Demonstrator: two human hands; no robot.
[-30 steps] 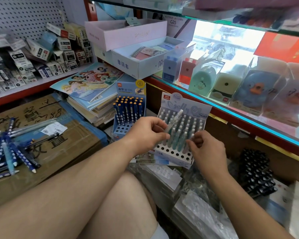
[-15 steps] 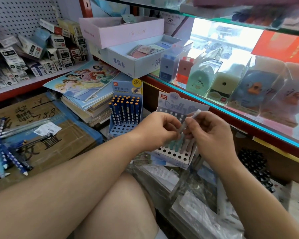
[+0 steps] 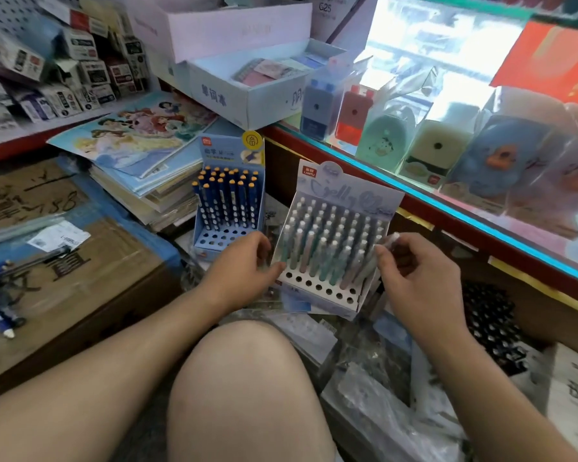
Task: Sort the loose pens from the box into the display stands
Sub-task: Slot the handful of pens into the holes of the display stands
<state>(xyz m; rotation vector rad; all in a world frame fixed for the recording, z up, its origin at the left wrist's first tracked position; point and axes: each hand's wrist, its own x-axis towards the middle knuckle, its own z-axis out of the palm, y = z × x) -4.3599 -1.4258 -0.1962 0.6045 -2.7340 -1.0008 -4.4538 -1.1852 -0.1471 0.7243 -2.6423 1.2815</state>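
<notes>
One view only, the head camera, looking forward and down at the hands. Two display stands sit side by side. The blue stand (image 3: 229,208) has its back rows filled with dark blue pens and its front holes vacant. Just to its right is the pale stand (image 3: 347,191), nearly full, with a front row of holes open.

The left hand (image 3: 244,271) appears to hold the pale stand by its left wall, with the thumb on the front corner and the fingers curled at the side. The right hand (image 3: 417,278) pinches a pale pen (image 3: 388,241) between thumb and fingertips at the stand's right edge. The pen slants down toward the near rows and is not yet seated. More loose pens (image 3: 0,311) (blue, with dotted barrels) lie on a cardboard box (image 3: 80,278) well to the left. Whether that is the box the task means cannot be told.

Assessment: the pen should be light and stiff, with a smooth plastic barrel liable to slip or roll. The upper barrel is the place to hold it, which leaves the lower end free to find a hole. The stand looks like thin card, light enough to shift or tip, so the steadying grip is warranted.
</notes>
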